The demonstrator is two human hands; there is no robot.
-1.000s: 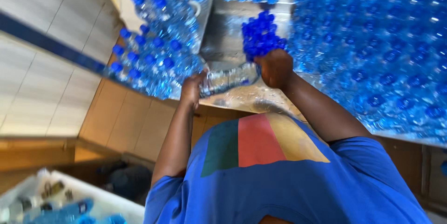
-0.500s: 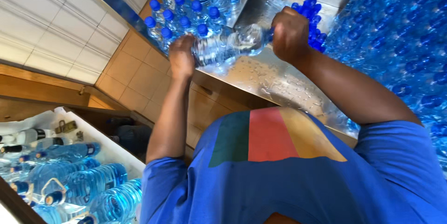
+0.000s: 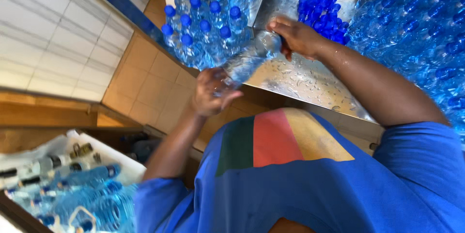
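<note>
**Head view: two hands on one bottle at a wet steel table**

Head view showed a person in a blue shirt with a green, red and yellow panel holding a clear plastic water bottle (image 3: 249, 61) over the wet stainless-steel table (image 3: 310, 80). The left hand (image 3: 211, 92) cupped the lower end of the bottle, its grip curled loosely around the plastic with the fingertips spread. The right hand (image 3: 296, 37) was at the upper end, its grip pressed together around the neck, so the cap itself could not be seen. The bottle lay tilted, nearly on its side, just above the table's near edge and between the two hands.

Just beside it, to the left, stood a tight cluster of clear bottles with blue caps (image 3: 203, 24). A heap of loose blue screw caps (image 3: 322, 15) lay on the table just behind the right hand. A large mass of blue-capped bottles (image 3: 416, 34) filled the right side. At lower left, a white crate (image 3: 114, 158) held more bottles, lying on their sides. Tan floor tiles (image 3: 140, 78) and a white tiled wall (image 3: 53, 34) lay to the left.
</note>
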